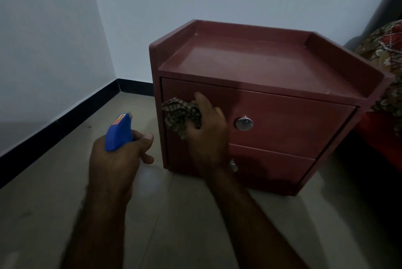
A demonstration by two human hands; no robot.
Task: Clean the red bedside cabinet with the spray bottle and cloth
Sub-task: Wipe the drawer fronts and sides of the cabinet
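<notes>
Wiping step underway: right hand (206, 129) is gripping the bunched cloth (180, 116) & pressing it on the red cabinet's (282, 125) top drawer front, left hand (117, 160) is holding the spray bottle (119, 132) w/ fingers curled round it; next prob needs wiping across toward the knob (244, 123).

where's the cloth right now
In the head view the cloth is bunched in the right hand, against the left end of the upper drawer, left of its round knob.

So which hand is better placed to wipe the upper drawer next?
Right. The right hand holds the cloth against the upper drawer front; the left hand grips the spray bottle beside the cabinet.
</notes>
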